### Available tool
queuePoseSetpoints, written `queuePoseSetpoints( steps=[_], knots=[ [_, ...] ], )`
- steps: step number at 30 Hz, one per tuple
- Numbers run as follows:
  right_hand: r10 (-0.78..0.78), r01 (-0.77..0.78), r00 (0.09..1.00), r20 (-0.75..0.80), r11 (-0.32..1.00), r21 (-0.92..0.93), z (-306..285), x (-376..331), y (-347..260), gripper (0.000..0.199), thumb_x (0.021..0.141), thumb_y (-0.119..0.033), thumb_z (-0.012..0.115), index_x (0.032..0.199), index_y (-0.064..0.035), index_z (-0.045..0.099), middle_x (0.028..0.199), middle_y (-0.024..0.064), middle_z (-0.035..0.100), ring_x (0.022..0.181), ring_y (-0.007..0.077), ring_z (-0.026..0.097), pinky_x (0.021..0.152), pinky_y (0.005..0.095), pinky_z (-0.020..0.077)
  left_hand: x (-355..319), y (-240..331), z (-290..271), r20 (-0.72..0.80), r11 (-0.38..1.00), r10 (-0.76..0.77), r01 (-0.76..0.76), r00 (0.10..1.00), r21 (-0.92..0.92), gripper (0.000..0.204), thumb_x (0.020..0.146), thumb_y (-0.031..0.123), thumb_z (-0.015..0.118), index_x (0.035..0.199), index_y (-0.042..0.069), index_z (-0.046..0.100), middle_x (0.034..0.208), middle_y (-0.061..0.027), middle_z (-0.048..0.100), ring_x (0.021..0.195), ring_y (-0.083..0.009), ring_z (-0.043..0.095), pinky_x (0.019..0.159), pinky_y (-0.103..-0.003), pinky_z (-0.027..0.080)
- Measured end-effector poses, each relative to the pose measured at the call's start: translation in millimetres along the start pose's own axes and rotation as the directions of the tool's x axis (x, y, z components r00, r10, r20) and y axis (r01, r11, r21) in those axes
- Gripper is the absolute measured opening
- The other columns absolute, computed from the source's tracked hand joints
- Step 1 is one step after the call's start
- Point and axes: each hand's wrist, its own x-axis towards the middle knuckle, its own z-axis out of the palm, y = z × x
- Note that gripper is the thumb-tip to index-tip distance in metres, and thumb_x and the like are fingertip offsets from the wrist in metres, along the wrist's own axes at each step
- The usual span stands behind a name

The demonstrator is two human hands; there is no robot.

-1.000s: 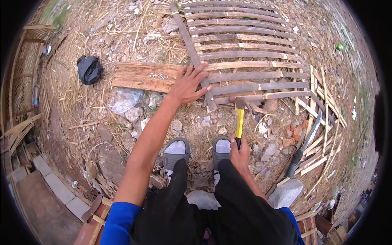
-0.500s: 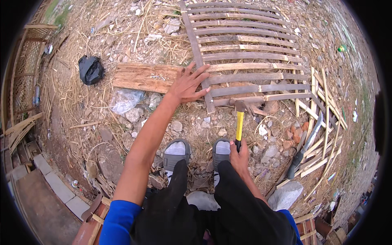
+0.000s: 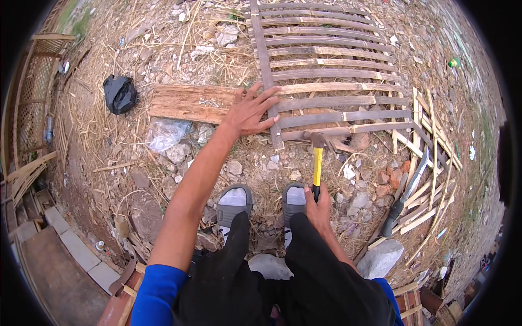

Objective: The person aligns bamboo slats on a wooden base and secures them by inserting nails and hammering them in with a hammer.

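Left hand (image 3: 249, 115), spread wide, lies across a dark crosswise slat (image 3: 262, 52) on a slatted wooden frame (image 3: 337, 74); right hand (image 3: 319, 206) grips a yellow-handled hammer (image 3: 317, 165).

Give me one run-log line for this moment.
Left hand: spread on dark crosswise strip | Right hand: gripping yellow-handled hammer | Nearby: slatted panel, black bag, long knife

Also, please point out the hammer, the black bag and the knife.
Hammer (image 3: 317, 165): head view, on the yellow handle.
Black bag (image 3: 120, 94): head view, on its middle.
Knife (image 3: 412, 186): head view, on the blade.
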Motion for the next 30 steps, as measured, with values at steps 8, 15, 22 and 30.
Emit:
queuePoseSetpoints(
  steps=[8, 15, 22, 30],
  knots=[
    [0.001, -0.001, 1.000, 0.004, 1.000, 0.026, 1, 0, 2, 0.023, 0.096, -0.021, 0.061, 0.101, -0.0004, 0.052, 0.071, 0.0094, 0.052, 0.065, 0.0210, 0.050, 0.062, 0.0377, 0.0427, -3, 1, 3, -0.023, 0.999, -0.037, 0.036, 0.999, -0.033, 0.051, 0.094, 0.050, 0.049, 0.133, 0.017, 0.050, 0.157, -0.0003, 0.033, 0.140, -0.0313, 0.030, 0.107, -0.050, 0.018],
    [0.015, -0.015, 1.000, 0.006, 1.000, -0.004, -2, -1, 0, 0.024, 0.096, -0.022, 0.061, 0.104, -0.0005, 0.053, 0.072, 0.0107, 0.054, 0.066, 0.0228, 0.053, 0.064, 0.0387, 0.0444, -3, 6, 6, -0.046, 0.999, -0.039, 0.037, 0.998, -0.036, 0.051, 0.094, 0.049, 0.049, 0.133, 0.016, 0.050, 0.156, -0.0002, 0.034, 0.139, -0.0316, 0.031, 0.108, -0.049, 0.018],
    [-0.017, 0.017, 0.999, 0.038, 1.000, 0.017, 3, -2, 0, 0.024, 0.096, -0.021, 0.061, 0.106, 0.0004, 0.054, 0.074, 0.0114, 0.056, 0.067, 0.0230, 0.055, 0.066, 0.0379, 0.0460, -5, 7, 12, -0.035, 0.972, -0.169, 0.161, 0.985, -0.172, 0.052, 0.093, 0.059, 0.050, 0.130, 0.023, 0.056, 0.156, 0.0002, 0.034, 0.142, -0.0293, 0.027, 0.109, -0.051, 0.018],
    [-0.082, 0.083, 0.996, 0.031, 0.996, -0.042, 1, -2, -24, 0.023, 0.096, -0.020, 0.060, 0.105, 0.0008, 0.053, 0.074, 0.0122, 0.056, 0.067, 0.0235, 0.055, 0.063, 0.0381, 0.0444, -4, 20, 7, 0.043, 0.862, -0.442, 0.437, 0.896, -0.257, 0.068, 0.087, 0.065, 0.057, 0.145, 0.034, 0.046, 0.162, -0.0122, 0.018, 0.147, -0.0383, 0.016, 0.115, -0.058, 0.008]
  ],
)
